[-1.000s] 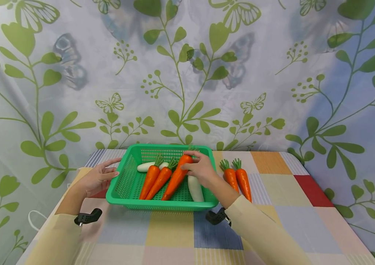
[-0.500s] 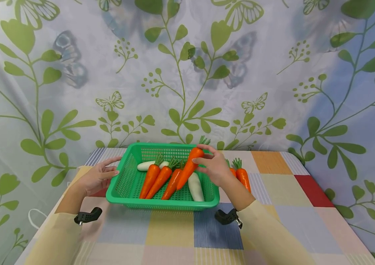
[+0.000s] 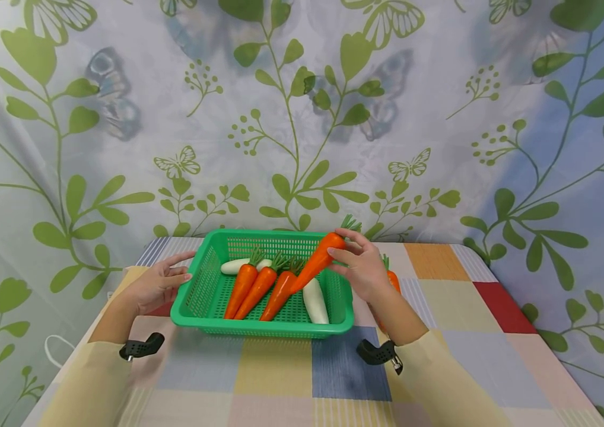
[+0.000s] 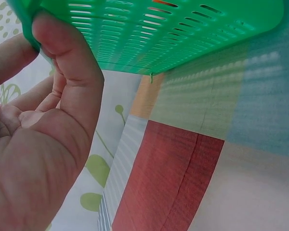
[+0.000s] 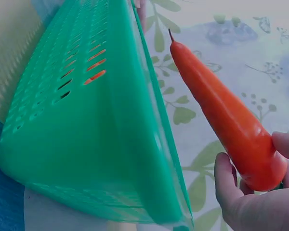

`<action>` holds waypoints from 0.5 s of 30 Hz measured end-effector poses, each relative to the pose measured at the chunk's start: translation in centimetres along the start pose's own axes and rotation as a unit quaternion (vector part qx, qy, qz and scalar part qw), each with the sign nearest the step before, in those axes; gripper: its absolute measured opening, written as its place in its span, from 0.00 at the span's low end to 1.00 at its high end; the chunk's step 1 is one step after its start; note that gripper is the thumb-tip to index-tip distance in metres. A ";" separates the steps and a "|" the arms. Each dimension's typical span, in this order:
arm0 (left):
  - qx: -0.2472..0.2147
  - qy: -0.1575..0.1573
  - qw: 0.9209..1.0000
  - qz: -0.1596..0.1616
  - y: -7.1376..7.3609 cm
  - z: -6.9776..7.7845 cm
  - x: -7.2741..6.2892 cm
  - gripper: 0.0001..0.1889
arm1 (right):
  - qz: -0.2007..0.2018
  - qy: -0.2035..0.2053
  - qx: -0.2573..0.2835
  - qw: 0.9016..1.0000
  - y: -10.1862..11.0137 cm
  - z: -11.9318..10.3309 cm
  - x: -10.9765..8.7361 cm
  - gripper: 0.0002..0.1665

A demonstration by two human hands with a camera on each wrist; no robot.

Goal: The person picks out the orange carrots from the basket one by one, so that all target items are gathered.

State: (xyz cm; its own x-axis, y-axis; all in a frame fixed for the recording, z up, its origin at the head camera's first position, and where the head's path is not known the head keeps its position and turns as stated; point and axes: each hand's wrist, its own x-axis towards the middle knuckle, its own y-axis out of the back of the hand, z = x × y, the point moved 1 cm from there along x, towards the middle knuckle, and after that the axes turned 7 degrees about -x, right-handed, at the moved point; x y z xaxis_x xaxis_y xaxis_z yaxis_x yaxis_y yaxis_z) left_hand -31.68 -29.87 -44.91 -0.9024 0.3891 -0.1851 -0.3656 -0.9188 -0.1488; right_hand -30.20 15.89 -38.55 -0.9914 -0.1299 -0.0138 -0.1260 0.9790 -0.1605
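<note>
My right hand holds an orange carrot with green tops near its thick end. In the head view, this carrot slants over the right part of a green plastic basket, its tip pointing down-left. The right wrist view shows the carrot above the basket's rim, thumb and fingers pinching its thick end. My left hand grips the basket's left rim; in the left wrist view, the thumb touches the rim. Three carrots lie inside, with a white radish and another pale radish behind.
Right of the basket, another carrot lies on the patchwork tablecloth, mostly behind my right hand and arm. A patterned curtain hangs behind the table. A white cable curves at the table's left side.
My right hand has lifted the carrot off the others in the basket and moved it to the right and up, exposing another carrot beneath. The left hand has stayed at the rim.
</note>
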 end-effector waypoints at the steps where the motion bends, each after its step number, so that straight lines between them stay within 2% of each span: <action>1: 0.002 0.000 1.000 0.001 0.0 0.0 0.0 0.40 | 0.004 0.001 0.003 1.000 0.2 0.0 -0.1 0.31; 10: 0.012 0.001 1.000 0.006 0.2 0.0 -0.1 0.41 | 0.027 0.016 -0.006 0.999 1.9 -0.7 -1.2 0.35; 15: 0.010 0.000 1.000 0.005 0.2 0.0 0.0 0.41 | 0.041 0.033 0.013 0.999 3.4 -0.7 -1.7 0.30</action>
State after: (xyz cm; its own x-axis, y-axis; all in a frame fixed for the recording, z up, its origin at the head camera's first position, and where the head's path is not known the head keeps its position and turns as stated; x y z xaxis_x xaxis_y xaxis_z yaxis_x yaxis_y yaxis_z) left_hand -31.71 -30.07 -44.97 -0.9057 0.3806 -0.1867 -0.3616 -0.9234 -0.1283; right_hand -28.94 19.59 -38.35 -0.9986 -0.0387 0.0361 -0.0448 0.9814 -0.1868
